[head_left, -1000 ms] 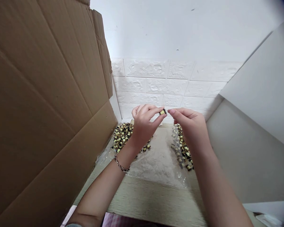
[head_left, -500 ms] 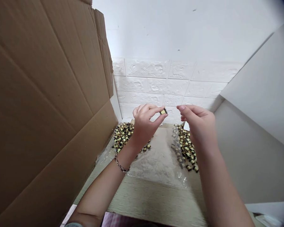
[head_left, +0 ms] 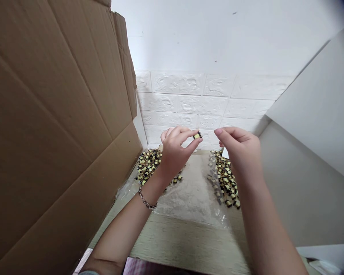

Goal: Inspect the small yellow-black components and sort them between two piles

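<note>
Between thumb and forefinger, my left hand [head_left: 176,147] pinches a small yellow and black component [head_left: 197,135] with thin dark pins along its sides. To the right of it, and apart from it, my right hand [head_left: 242,147] is raised with thumb and forefinger pressed together; whatever they may hold is too small to make out. Many similar yellow and black pieces lie in a left pile [head_left: 149,164], partly behind my left hand. Another right pile [head_left: 226,177] lies beside and below my right hand, partly under clear plastic.
A clear plastic bag [head_left: 192,198] lies flat between the piles on the pale green table [head_left: 166,240]. Tall cardboard [head_left: 60,114] stands at the left. White brick-patterned wall [head_left: 177,82] rises behind, and a grey-white panel [head_left: 309,183] is at the right.
</note>
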Demonstrator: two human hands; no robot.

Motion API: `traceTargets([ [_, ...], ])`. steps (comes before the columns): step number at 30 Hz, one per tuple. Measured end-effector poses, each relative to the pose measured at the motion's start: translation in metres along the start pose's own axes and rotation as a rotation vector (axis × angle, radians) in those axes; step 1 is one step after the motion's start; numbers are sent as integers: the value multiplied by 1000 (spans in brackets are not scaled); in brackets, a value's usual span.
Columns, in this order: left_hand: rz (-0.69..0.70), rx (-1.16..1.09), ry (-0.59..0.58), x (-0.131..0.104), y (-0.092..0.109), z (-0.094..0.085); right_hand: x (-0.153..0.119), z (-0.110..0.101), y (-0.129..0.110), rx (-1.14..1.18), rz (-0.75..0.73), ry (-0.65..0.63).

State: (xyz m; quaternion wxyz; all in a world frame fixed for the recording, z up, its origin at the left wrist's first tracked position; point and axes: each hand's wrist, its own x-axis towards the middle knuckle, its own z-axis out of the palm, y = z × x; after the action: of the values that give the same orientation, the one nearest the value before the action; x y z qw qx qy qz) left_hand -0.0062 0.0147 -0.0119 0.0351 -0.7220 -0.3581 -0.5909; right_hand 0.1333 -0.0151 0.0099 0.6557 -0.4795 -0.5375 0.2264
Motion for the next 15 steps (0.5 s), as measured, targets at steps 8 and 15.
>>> traceTargets([
  [8, -3, 10, -10, 1, 2, -1, -1, 2, 0, -13, -14, -13],
  [15, -15, 15, -21, 0, 2, 0, -4, 2, -5, -4, 3, -51],
])
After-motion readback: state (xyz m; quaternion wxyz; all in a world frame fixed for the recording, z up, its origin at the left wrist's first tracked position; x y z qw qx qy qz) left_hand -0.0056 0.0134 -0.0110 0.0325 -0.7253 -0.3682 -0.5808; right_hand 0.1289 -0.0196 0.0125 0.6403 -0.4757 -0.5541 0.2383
